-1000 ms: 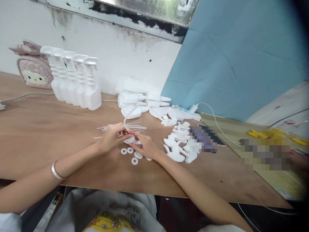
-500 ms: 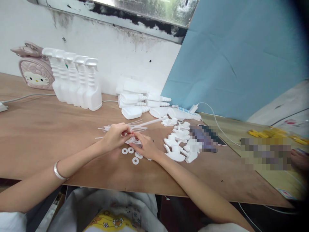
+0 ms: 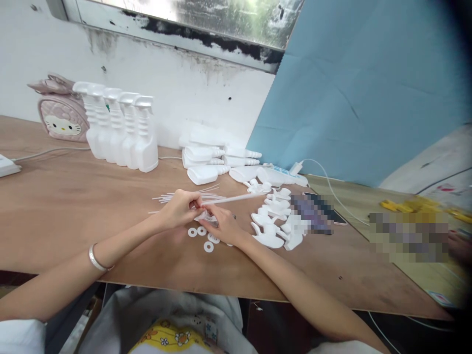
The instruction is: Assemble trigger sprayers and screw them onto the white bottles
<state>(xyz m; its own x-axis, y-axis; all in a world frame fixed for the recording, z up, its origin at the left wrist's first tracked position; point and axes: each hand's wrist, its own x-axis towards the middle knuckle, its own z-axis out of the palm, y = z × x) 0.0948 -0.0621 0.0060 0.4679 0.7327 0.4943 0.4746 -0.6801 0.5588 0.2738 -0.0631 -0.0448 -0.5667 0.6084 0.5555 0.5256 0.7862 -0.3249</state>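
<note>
My left hand [image 3: 180, 208] and my right hand [image 3: 222, 225] meet over the wooden table [image 3: 73, 206], fingers pinched together. My left hand pinches the end of a thin white plastic tube [image 3: 236, 198] that lies pointing right. My right hand grips a small white part [image 3: 205, 216] at the tube's near end. Several white ring washers [image 3: 202, 235] lie just in front of my hands. A loose bundle of thin white tubes [image 3: 173, 196] lies behind my left hand.
Several upright white spray bottles [image 3: 121, 132] stand at the back left beside a pink cat-faced bag [image 3: 61, 118]. Bottles lying on their sides [image 3: 214, 160] and white trigger heads [image 3: 271, 221] sit to the right. A white cable [image 3: 324, 174] and a phone [image 3: 324, 206] lie further right.
The tube, curved upward a second ago, now lies straight and points right. My hands stay pinched together at the same spot. The view has tilted down slightly.
</note>
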